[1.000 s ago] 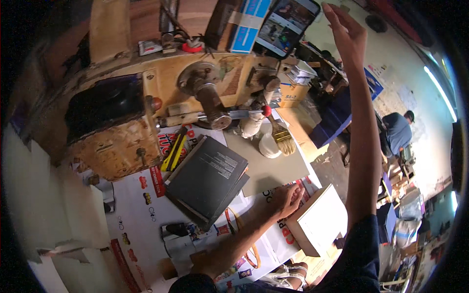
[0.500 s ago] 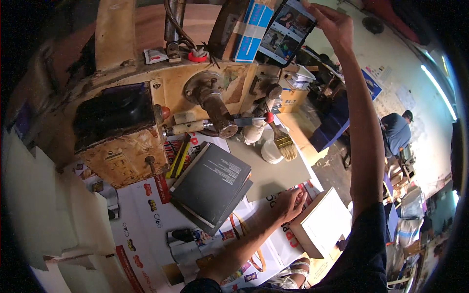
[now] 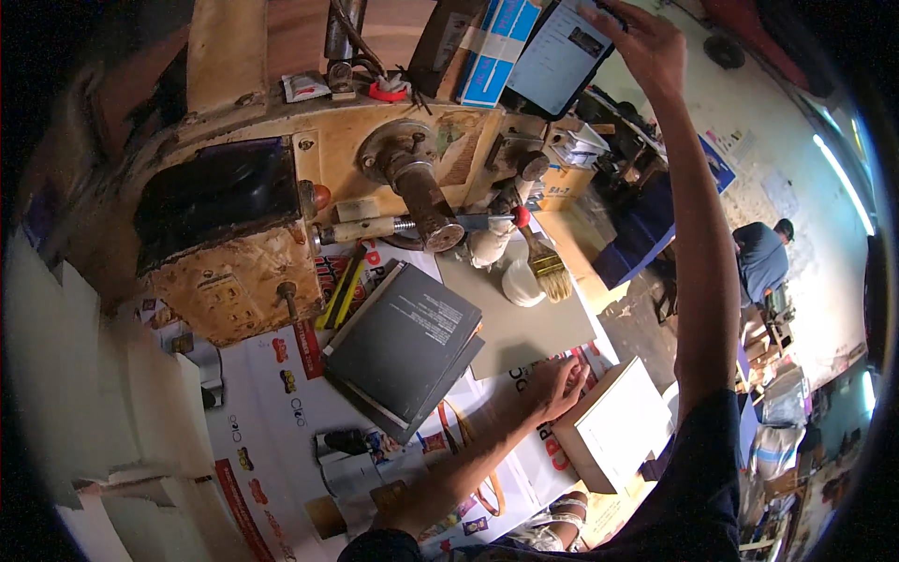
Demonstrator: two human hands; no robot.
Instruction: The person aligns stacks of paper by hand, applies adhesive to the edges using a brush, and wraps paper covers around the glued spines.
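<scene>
My right arm (image 3: 700,244) reaches up to a phone (image 3: 562,61) that leans beside a blue taped box (image 3: 496,56). My right hand (image 3: 649,47) has its fingers at the phone's upper right corner; the screen shows a pale page with a small dark picture. My left hand (image 3: 557,389) rests low over the table, fingers loosely curled in, with nothing visible in them. Right beside it stands a thick block of white paper (image 3: 618,421). Dark-covered books (image 3: 407,337) lie stacked to the left of that hand.
A brush (image 3: 548,267) lies by a white cup (image 3: 522,283) on a grey board (image 3: 487,328). A yellow cutter (image 3: 344,290) lies near the books. Metal machine parts (image 3: 426,206) and a worn box (image 3: 225,244) overhang the table's far side. Another person (image 3: 760,258) sits far right.
The phone's screen has switched from several pictures to a pale page. My right hand stays at its upper corner, and my left hand keeps its place by the paper block.
</scene>
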